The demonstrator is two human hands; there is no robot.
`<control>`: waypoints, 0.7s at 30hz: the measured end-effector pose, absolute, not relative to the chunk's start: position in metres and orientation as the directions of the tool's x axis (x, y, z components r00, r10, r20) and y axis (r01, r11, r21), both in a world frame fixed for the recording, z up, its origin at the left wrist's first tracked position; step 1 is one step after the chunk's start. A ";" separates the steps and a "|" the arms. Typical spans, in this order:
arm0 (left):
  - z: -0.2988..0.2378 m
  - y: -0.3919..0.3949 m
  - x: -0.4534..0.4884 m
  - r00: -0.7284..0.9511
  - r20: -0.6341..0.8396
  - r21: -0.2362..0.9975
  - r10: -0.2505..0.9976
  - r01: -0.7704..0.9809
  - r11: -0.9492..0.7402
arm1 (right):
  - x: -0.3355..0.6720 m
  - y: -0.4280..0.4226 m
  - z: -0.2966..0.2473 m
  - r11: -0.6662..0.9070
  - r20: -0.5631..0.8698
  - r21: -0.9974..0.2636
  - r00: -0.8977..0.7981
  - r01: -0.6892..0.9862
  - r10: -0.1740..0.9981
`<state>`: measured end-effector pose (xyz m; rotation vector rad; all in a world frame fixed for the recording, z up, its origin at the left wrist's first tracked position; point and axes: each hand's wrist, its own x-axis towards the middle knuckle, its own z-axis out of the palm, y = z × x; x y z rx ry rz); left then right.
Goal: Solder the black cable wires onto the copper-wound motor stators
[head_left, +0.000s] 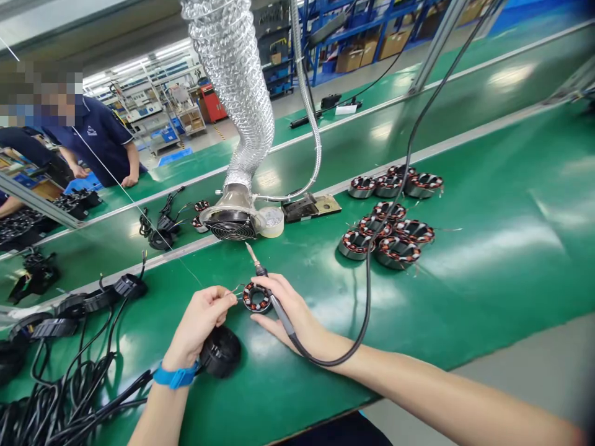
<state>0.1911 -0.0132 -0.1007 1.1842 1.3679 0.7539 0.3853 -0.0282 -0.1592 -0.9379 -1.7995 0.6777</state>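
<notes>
A small wound stator ring (256, 297) with red and black coils lies on the green bench (488, 204) between my hands. My left hand (199, 325), with a blue band on the wrist, pinches thin wire ends at the ring's left side. My right hand (290, 313) rests against the ring's right side and holds a soldering iron (267, 288) whose tip points up and away from the ring. The iron's black cable (367, 279) loops off to the right and upward. A round black part (220, 351) sits under my left wrist.
A fume extractor fan (231, 223) on a silver flexible duct (237, 80) stands just beyond the ring, with a tape roll (272, 221) beside it. Several stators (385, 238) lie in groups at right. Black cables and parts (60, 371) pile at left. Another person (93, 142) leans on the far bench.
</notes>
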 end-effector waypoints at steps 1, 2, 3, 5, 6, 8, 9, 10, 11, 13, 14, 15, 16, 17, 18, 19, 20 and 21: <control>-0.101 -0.014 0.191 0.128 -0.328 0.928 0.936 0.229 0.294 | 0.386 -0.027 -0.161 0.548 0.486 -0.779 -0.257 0.304 0.835; -0.100 -0.014 0.192 0.131 -0.331 0.926 0.934 0.233 0.296 | 0.386 -0.026 -0.162 0.551 0.485 -0.776 -0.270 0.305 0.832; -0.100 -0.015 0.192 0.133 -0.333 0.925 0.933 0.237 0.296 | 0.385 -0.024 -0.163 0.561 0.490 -0.769 -0.281 0.306 0.825; -0.100 -0.016 0.193 0.134 -0.335 0.923 0.933 0.248 0.296 | 0.381 -0.019 -0.165 0.584 0.509 -0.749 -0.294 0.313 0.809; -0.100 -0.017 0.193 0.131 -0.335 0.921 0.933 0.255 0.295 | 0.380 -0.016 -0.165 0.594 0.516 -0.739 -0.299 0.317 0.803; -0.099 -0.018 0.194 0.114 -0.332 0.918 0.937 0.269 0.292 | 0.378 -0.012 -0.166 0.611 0.526 -0.725 -0.316 0.320 0.790; -0.099 -0.018 0.194 0.103 -0.330 0.916 0.938 0.276 0.292 | 0.377 -0.011 -0.166 0.616 0.528 -0.721 -0.326 0.317 0.784; -0.099 -0.018 0.194 0.090 -0.328 0.914 0.940 0.283 0.292 | 0.377 -0.010 -0.166 0.622 0.530 -0.718 -0.334 0.312 0.779; -0.099 -0.018 0.195 0.080 -0.324 0.912 0.943 0.291 0.289 | 0.377 -0.010 -0.166 0.629 0.535 -0.713 -0.339 0.309 0.774; -0.098 -0.019 0.196 0.067 -0.313 0.909 0.947 0.311 0.278 | 0.377 -0.011 -0.164 0.651 0.568 -0.694 -0.322 0.308 0.758; -0.098 -0.019 0.196 0.064 -0.306 0.907 0.950 0.322 0.270 | 0.378 -0.012 -0.162 0.669 0.599 -0.677 -0.298 0.306 0.743; -0.098 -0.019 0.196 0.062 -0.300 0.905 0.952 0.333 0.264 | 0.380 -0.014 -0.158 0.693 0.642 -0.656 -0.264 0.299 0.720; -0.097 -0.019 0.197 0.058 -0.296 0.903 0.954 0.341 0.259 | 0.381 -0.016 -0.154 0.721 0.689 -0.631 -0.220 0.286 0.690; -0.096 -0.020 0.197 0.055 -0.295 0.902 0.954 0.346 0.259 | 0.384 -0.018 -0.149 0.747 0.735 -0.607 -0.167 0.270 0.657; -0.096 -0.020 0.198 0.051 -0.296 0.901 0.954 0.347 0.261 | 0.386 -0.021 -0.144 0.765 0.768 -0.592 -0.111 0.253 0.631; -0.095 -0.020 0.198 0.048 -0.299 0.900 0.953 0.345 0.265 | 0.390 -0.024 -0.139 0.772 0.784 -0.589 -0.065 0.238 0.618; -0.095 -0.021 0.198 0.045 -0.303 0.900 0.952 0.341 0.270 | 0.393 -0.027 -0.134 0.770 0.786 -0.596 -0.032 0.227 0.618; -0.094 -0.021 0.198 0.043 -0.306 0.901 0.951 0.336 0.274 | 0.396 -0.029 -0.130 0.760 0.778 -0.611 -0.012 0.219 0.629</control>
